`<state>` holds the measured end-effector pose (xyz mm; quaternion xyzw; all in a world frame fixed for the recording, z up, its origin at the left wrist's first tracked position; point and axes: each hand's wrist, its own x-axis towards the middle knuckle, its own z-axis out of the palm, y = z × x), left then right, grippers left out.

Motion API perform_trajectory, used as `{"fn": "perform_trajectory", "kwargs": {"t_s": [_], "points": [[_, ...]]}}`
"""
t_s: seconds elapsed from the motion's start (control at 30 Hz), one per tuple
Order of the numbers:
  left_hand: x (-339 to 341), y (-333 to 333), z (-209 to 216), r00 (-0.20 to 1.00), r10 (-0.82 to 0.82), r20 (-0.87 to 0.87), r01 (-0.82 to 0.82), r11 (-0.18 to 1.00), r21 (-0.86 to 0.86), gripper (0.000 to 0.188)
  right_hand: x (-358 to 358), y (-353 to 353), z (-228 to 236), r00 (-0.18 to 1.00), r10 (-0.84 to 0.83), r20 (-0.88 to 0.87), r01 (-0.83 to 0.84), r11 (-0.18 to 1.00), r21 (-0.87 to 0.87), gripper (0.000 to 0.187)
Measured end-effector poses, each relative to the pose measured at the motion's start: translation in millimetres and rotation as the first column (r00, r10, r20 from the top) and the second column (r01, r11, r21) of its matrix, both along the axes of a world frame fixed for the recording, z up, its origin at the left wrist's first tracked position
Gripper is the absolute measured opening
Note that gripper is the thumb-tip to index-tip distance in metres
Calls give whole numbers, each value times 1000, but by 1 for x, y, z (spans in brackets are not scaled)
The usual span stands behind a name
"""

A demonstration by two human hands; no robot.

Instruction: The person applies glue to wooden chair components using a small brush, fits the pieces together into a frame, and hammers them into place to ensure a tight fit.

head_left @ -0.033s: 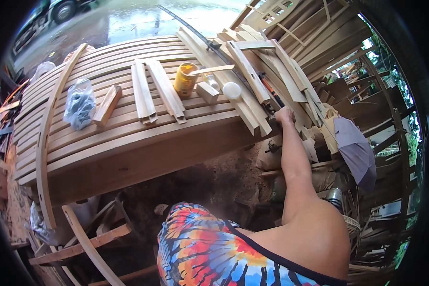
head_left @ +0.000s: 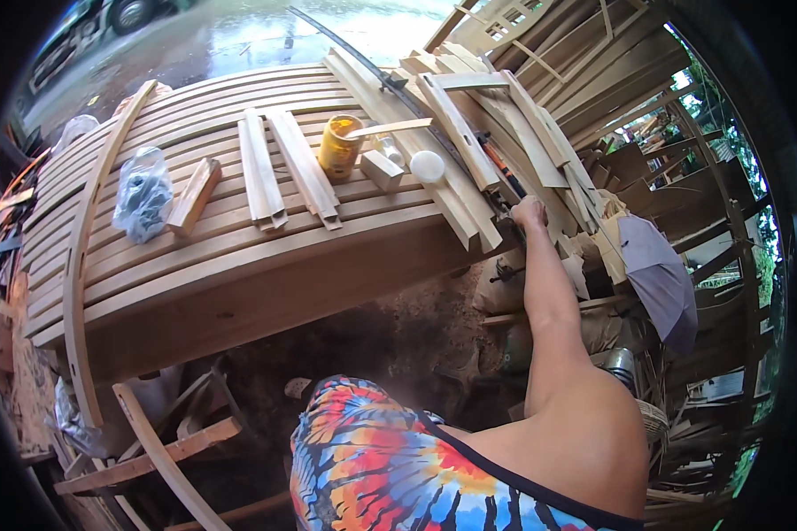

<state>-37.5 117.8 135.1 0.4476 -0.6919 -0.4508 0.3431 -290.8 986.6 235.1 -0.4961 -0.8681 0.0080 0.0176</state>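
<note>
Slatted wooden bench top (head_left: pixel 239 257) spans the view, carrying loose wooden strips (head_left: pixel 456 133) stacked at its right end. The right hand (head_left: pixel 529 212) reaches to that stack's near edge, fingers curled against the strip ends; whether it actually grips one cannot be told. A yellow jar (head_left: pixel 339 146) and white ball (head_left: pixel 427 166) stand well left of the hand.

Packages on desk: two noted.
Yellow cylindrical can (head_left: pixel 341 147) with label, at 12 o'clock; clear plastic bag (head_left: pixel 143 196) of dark contents, crumpled, at 10 o'clock, well apart.
</note>
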Motion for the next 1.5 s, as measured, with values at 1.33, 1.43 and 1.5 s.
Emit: {"fn": "perform_trajectory", "kwargs": {"t_s": [1.33,1.43,1.5], "points": [[362,-58,4,643,763,-58,-761,628,-164,69,-24,-185,-142,478,838,-262,-856,512,77,50],[352,-58,22,666,744,-62,-730,632,-259,66,-33,-216,-120,385,862,-330,-882,449,144,52],[347,-49,39,613,787,-68,-769,575,-280,63,-43,-233,-98,313,873,-375,-888,409,211,53]]}}
